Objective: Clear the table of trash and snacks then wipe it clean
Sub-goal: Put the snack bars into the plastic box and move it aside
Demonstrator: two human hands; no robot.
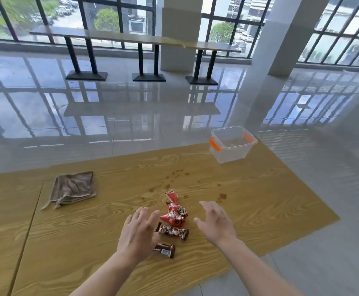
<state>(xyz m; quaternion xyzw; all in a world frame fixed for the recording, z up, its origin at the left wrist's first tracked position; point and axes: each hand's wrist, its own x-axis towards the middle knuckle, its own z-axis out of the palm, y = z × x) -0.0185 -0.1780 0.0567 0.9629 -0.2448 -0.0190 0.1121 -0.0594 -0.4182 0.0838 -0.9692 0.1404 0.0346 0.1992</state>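
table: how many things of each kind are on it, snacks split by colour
red snacks: 2, bunched together, so count unsure
brown snacks: 2
cloth: 1
box: 1
total: 6

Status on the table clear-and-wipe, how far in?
Barely started.
Done: nothing visible; the clear bin looks empty.
In hand: the left hand and right hand are open either side of two red packets and two brown bars, gripping nothing.
Left: all four snacks are still on the table, the brown stains are unwiped, and the cloth lies crumpled at the left.
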